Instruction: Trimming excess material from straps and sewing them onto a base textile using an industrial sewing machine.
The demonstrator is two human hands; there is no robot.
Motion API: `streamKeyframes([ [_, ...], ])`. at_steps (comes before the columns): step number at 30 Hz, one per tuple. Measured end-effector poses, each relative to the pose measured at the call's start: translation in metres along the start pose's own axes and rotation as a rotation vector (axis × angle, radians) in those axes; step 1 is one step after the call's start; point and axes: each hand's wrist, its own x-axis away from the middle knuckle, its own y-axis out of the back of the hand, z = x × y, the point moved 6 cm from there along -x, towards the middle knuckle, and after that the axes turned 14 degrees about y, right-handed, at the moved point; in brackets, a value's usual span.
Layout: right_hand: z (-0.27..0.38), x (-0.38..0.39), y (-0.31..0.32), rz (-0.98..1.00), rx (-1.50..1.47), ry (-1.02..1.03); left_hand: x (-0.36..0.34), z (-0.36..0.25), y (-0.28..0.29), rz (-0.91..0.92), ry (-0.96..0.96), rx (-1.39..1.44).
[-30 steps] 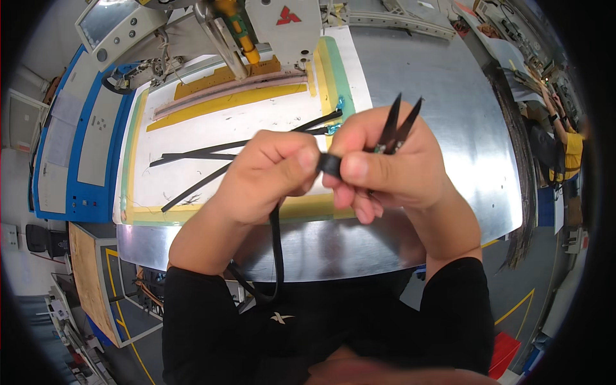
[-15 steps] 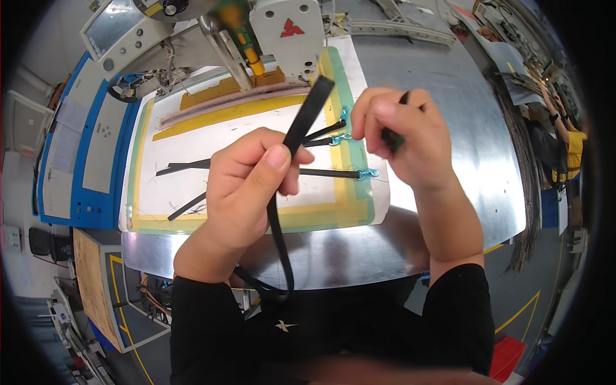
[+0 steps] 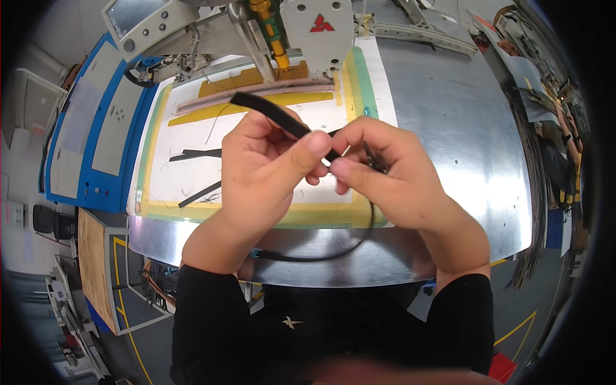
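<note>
A black webbing strap (image 3: pixel 266 109) runs between my two hands above the work sheet. My left hand (image 3: pixel 260 170) pinches it between thumb and fingers, and its free end sticks up to the left. My right hand (image 3: pixel 401 170) closes on the strap just beside the left fingertips. Some small dark thing (image 3: pixel 375 158) is also tucked in the right fingers, mostly hidden. From there the strap loops down over the metal table edge to a teal clasp (image 3: pixel 256 253) below my left wrist. Other black straps (image 3: pixel 201 194) lie on the sheet, partly behind my left hand.
A sewing machine head (image 3: pixel 319 32) stands beyond my hands, over yellow and pink guide strips (image 3: pixel 256 102). The white sheet is edged with green and yellow tape (image 3: pixel 362 83). To the left are a control panel (image 3: pixel 138 19) and a blue cabinet (image 3: pixel 96 128). Metal tabletop (image 3: pixel 455 128) extends right.
My right hand has come left and down to the strap and now grips it beside the left hand. The strap's free end has swung from upper right to upper left.
</note>
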Motion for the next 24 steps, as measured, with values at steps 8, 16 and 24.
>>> streamKeyframes([
  [8,0.025,0.000,0.023,0.089,-0.047,-0.108,0.001,-0.021,0.023,-0.106,0.013,0.194],
  [16,0.036,0.003,0.039,0.119,-0.047,-0.115,0.006,-0.023,0.015,-0.092,0.040,0.151],
  [24,0.036,0.004,0.038,0.146,-0.025,-0.109,0.010,-0.025,0.000,-0.111,0.043,-0.117],
])
